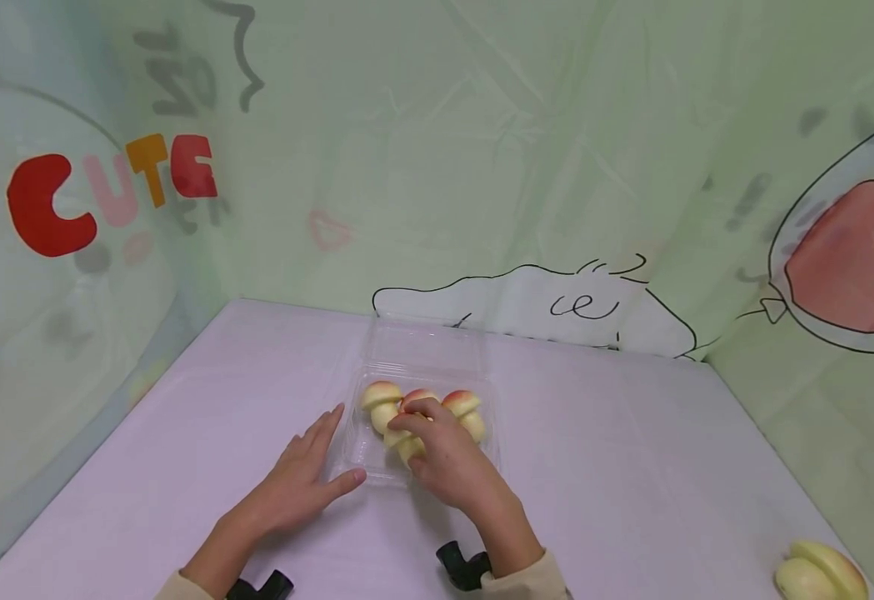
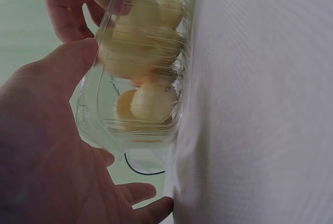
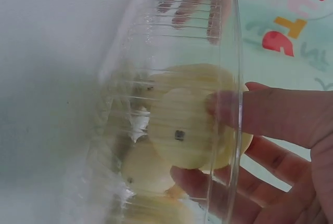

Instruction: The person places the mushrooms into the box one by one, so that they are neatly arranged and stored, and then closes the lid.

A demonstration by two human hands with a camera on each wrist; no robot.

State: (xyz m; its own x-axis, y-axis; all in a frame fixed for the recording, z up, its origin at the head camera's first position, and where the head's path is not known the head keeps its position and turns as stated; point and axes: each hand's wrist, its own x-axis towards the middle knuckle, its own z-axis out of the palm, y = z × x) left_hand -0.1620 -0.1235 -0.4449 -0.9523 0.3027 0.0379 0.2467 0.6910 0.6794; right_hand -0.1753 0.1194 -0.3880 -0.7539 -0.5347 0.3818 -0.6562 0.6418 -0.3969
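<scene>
A clear plastic clamshell box lies on the table with its lid folded back. Several pale yellow peaches with red tops sit inside, among them a left one and a right one. My right hand reaches over the near rim and grips a peach with thumb and fingers, close to the others. Along the box's left side is my left hand, fingers extended and spread. Its thumb is right at the rim in the left wrist view.
Another peach rests at the table's near right corner. Printed cloth walls enclose the pale lilac table at the back and sides. Black wrist gear shows under the right forearm.
</scene>
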